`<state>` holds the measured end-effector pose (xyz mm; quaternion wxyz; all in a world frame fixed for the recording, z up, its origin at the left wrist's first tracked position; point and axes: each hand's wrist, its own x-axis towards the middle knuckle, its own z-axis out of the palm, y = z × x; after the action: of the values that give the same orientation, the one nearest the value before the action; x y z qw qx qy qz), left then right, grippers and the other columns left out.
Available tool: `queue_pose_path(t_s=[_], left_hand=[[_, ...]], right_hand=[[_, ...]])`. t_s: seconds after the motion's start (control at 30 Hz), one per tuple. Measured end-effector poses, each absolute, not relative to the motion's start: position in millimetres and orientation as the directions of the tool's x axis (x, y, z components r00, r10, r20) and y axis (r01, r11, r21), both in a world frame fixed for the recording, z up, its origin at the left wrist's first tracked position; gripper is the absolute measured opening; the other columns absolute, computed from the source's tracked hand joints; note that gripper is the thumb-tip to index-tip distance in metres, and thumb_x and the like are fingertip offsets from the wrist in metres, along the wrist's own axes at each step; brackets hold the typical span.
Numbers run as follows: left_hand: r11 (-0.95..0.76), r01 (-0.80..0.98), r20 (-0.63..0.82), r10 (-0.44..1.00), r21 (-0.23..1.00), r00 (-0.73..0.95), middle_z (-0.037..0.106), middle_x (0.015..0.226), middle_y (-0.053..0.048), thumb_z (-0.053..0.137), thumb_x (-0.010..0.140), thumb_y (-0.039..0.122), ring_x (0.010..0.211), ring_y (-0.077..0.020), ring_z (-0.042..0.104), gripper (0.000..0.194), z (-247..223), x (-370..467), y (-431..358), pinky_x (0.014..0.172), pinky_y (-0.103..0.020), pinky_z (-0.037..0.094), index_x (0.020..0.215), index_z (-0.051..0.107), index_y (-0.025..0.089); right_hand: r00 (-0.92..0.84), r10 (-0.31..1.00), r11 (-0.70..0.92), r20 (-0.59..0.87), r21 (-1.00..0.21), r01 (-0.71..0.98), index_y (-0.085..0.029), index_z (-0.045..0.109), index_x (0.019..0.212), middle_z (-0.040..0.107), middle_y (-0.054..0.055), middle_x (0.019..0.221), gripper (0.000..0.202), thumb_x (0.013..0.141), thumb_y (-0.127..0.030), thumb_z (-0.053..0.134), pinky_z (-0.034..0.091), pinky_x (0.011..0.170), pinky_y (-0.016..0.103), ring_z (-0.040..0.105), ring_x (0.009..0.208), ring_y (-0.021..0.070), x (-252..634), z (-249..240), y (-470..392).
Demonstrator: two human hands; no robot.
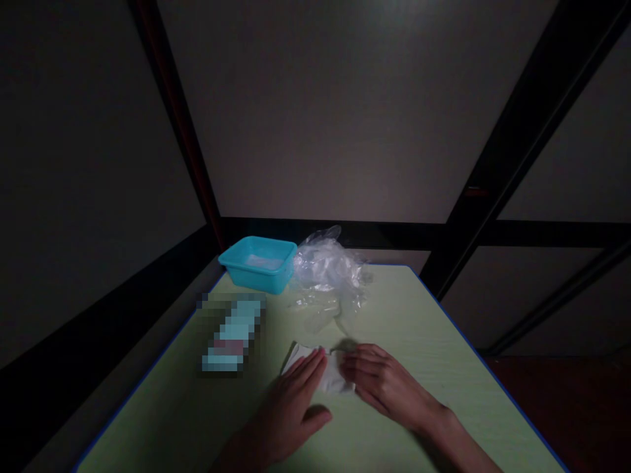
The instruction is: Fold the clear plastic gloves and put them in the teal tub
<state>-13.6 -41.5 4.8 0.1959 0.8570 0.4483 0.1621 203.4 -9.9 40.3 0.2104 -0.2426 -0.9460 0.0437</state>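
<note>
A small folded white cloth (338, 376) lies on the table near its front middle. My left hand (298, 397) rests flat on the cloth's left part, fingers stretched out together and thumb apart. At the cloth's right edge, my right hand (382, 378) has its fingers curled together over the fabric; the fingertips are partly hidden. Just beyond the cloth lies a crumpled heap of clear plastic bags (328, 266), with a loose end reaching toward my hands.
A turquoise plastic basket (261, 279) with something white inside stands at the table's far left corner. A blurred-out pale teal oblong (234, 335) lies to the left of my hands. The pale green table (434, 368) has a blue edge, with a wall behind it.
</note>
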Motion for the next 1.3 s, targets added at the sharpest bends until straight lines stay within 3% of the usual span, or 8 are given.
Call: queue_pose_path(t_s=[0.13,0.27,0.4,0.6,0.83,1.03,1.17,1.3], left_hand=[[-0.358,0.619,0.129,0.914,0.699,0.384,0.052,0.13,-0.012,0.06,0.068,0.014,0.118,-0.027,0.047,0.056,6,-4,-38,0.101,-0.041,0.037,0.124,0.05,0.015],[0.028,0.456,-0.123,0.976,0.89,0.18,0.068,0.095,-0.009,0.06,0.07,0.024,0.091,-0.027,0.061,0.029,9,3,-39,0.081,-0.037,0.048,0.095,0.062,0.01],[0.263,0.151,-0.293,0.927,0.953,0.235,0.069,0.087,-0.009,0.067,0.062,0.032,0.087,-0.0282,0.062,0.039,12,6,-47,0.074,-0.036,0.048,0.092,0.058,0.009],[0.536,-0.341,-0.271,0.764,0.772,0.586,0.068,0.101,-0.015,0.061,0.064,0.025,0.098,-0.0282,0.063,0.048,10,14,-57,0.087,-0.039,0.044,0.108,0.054,0.007],[0.71,-0.086,-0.507,0.577,0.699,0.64,0.046,0.133,-0.014,0.017,0.086,0.006,0.119,-0.0157,0.048,0.05,28,17,-56,0.1,-0.03,0.036,0.132,0.036,-0.001],[0.628,0.126,-0.526,0.506,0.768,0.684,0.066,0.11,-0.012,0.043,0.087,0.031,0.102,-0.0195,0.062,0.036,38,-10,-67,0.09,-0.032,0.044,0.109,0.061,0.01],[0.219,0.31,-0.373,0.672,0.925,0.639,0.073,0.089,-0.008,0.052,0.081,0.035,0.08,-0.0223,0.068,0.03,51,-28,-53,0.071,-0.031,0.051,0.089,0.071,0.013],[-0.272,0.337,-0.02,0.75,0.901,0.661,0.064,0.114,-0.002,0.046,0.086,0.024,0.108,-0.0202,0.058,0.031,50,-24,-25,0.096,-0.032,0.039,0.112,0.063,0.021]], right_hand=[[-0.735,0.594,0.794,0.326,-0.385,0.471,-0.015,0.06,0.089,0.065,0.007,0.082,0.021,0.09,-0.02,0.039,0.045,0.078,0.034,0.059,0.081,0.0194,191,73,-16],[-0.616,0.708,0.67,0.345,-0.603,0.432,-0.017,0.059,0.084,0.06,0.003,0.073,0.019,0.089,-0.024,0.042,0.043,0.06,0.024,0.056,0.065,0.014,177,98,-18],[-0.503,0.797,0.531,0.335,-0.786,0.318,-0.017,0.059,0.08,0.059,0.0,0.069,0.013,0.084,-0.023,0.049,0.038,0.053,0.021,0.053,0.062,0.0121,171,104,-10],[-0.39,0.913,0.194,0.12,-0.969,0.156,-0.016,0.058,0.078,0.055,-0.003,0.06,0.016,0.07,-0.028,0.064,0.038,0.052,0.022,0.05,0.055,0.0106,174,55,19],[-0.333,0.94,0.146,0.078,-0.972,0.185,-0.016,0.055,0.076,0.055,-0.003,0.06,0.021,0.065,-0.031,0.067,0.038,0.053,0.023,0.051,0.055,0.0114,180,8,33],[-0.332,0.939,0.164,0.09,-0.966,0.2,-0.016,0.056,0.079,0.054,-0.003,0.062,0.02,0.067,-0.03,0.065,0.037,0.056,0.024,0.05,0.057,0.012,183,4,36],[-0.356,0.93,0.173,0.095,-0.965,0.195,-0.016,0.055,0.079,0.056,-0.001,0.064,0.023,0.068,-0.033,0.065,0.038,0.058,0.025,0.052,0.059,0.013,182,3,37],[-0.388,0.916,0.178,0.097,-0.967,0.179,-0.017,0.055,0.081,0.059,-0.001,0.065,0.026,0.068,-0.038,0.066,0.04,0.058,0.025,0.054,0.06,0.0137,181,3,37]])
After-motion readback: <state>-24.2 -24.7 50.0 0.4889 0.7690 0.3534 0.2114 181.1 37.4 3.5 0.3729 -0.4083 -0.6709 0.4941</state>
